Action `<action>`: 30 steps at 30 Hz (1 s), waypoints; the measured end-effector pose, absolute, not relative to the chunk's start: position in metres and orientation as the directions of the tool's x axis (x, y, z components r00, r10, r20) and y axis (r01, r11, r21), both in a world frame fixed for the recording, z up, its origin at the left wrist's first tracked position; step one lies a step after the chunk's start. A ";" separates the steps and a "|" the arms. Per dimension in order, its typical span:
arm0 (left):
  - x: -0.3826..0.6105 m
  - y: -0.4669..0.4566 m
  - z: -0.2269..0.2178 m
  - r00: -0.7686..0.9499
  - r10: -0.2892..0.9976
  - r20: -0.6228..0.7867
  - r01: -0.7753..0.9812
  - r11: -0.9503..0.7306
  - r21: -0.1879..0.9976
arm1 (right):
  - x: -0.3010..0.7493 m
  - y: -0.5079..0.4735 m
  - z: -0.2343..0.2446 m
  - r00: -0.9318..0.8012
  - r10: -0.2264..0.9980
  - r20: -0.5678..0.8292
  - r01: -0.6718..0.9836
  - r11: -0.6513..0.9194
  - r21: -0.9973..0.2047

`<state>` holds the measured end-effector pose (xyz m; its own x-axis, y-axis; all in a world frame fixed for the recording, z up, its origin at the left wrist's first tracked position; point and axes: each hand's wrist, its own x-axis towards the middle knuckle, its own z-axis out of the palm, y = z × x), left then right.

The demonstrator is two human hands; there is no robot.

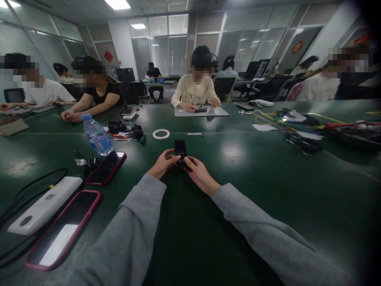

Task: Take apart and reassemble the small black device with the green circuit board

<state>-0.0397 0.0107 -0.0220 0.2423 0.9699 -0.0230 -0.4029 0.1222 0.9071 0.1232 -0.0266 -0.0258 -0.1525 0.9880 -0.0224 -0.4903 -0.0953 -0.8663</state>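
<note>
A small black device (180,149) stands on the dark green table (268,178) in front of me, held from both sides. My left hand (162,163) grips its left edge with curled fingers. My right hand (199,171) holds its lower right side, fingers pressed against it. Both my arms are in grey sleeves. A white tape ring (161,134) lies just beyond the device.
At my left lie a phone in a pink case (62,230), a white power bank (44,204), a red-cased phone (106,168) and a water bottle (97,135). Small black parts (125,129) sit further back. Other people sit across the table. Cables and parts (300,131) clutter the right.
</note>
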 end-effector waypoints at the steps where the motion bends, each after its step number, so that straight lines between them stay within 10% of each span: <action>1: -0.040 0.010 -0.021 0.243 0.970 -0.028 -0.400 0.127 0.908 | 0.124 -0.027 -0.025 -0.155 0.987 -0.027 -0.487 -0.100 -0.868; 30: -0.040 0.007 -0.018 0.252 0.967 -0.029 -0.403 0.132 0.906 | 0.126 -0.028 -0.026 -0.195 0.981 -0.009 -0.452 -0.098 -0.887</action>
